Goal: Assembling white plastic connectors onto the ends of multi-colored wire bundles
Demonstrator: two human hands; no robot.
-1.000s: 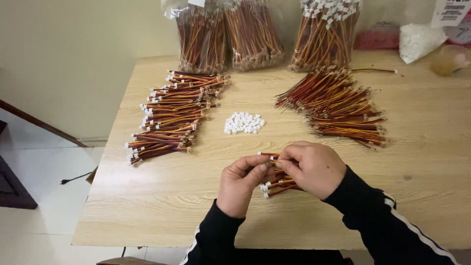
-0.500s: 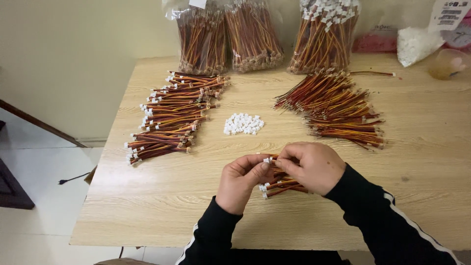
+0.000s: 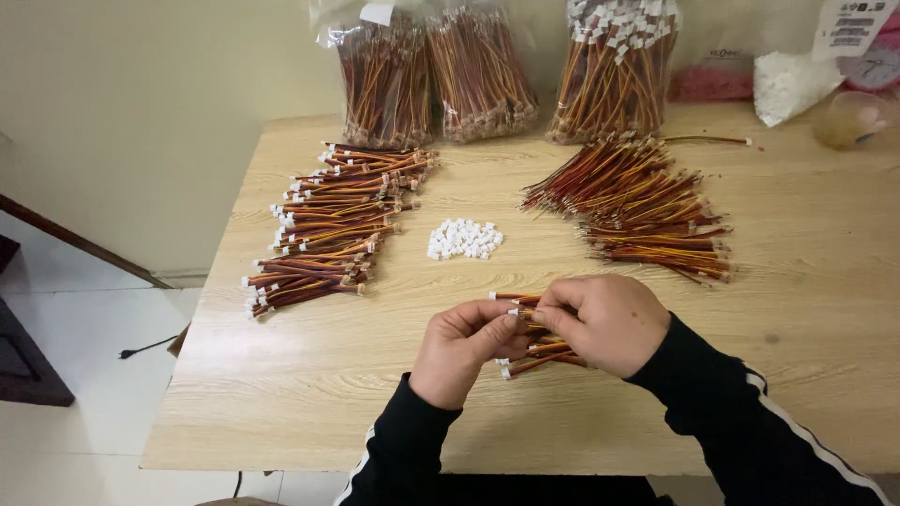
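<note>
My left hand point(image 3: 459, 349) and my right hand point(image 3: 605, 321) meet over the near middle of the wooden table point(image 3: 281, 394). Together they pinch a small bundle of red, orange and brown wire leads point(image 3: 536, 351) with white connector tips pointing left. My right hand wraps the bundle while my left fingertips pinch one lead's end. A small heap of white plastic connectors point(image 3: 464, 239) lies just beyond my hands. A fanned pile of leads with white connectors point(image 3: 328, 225) lies at the left. A pile of bare-ended leads point(image 3: 647, 211) lies at the right.
Three clear bags of wire leads point(image 3: 487, 70) stand along the table's far edge against the wall. A bag of white parts point(image 3: 792, 84) and a pink packet point(image 3: 712, 82) sit at the far right. A dark cable point(image 3: 141, 349) lies on the tiled floor left of the table.
My hands have stayed over the same spot; the fingers shifted slightly on the held bundle. The piles on the table have not moved.
</note>
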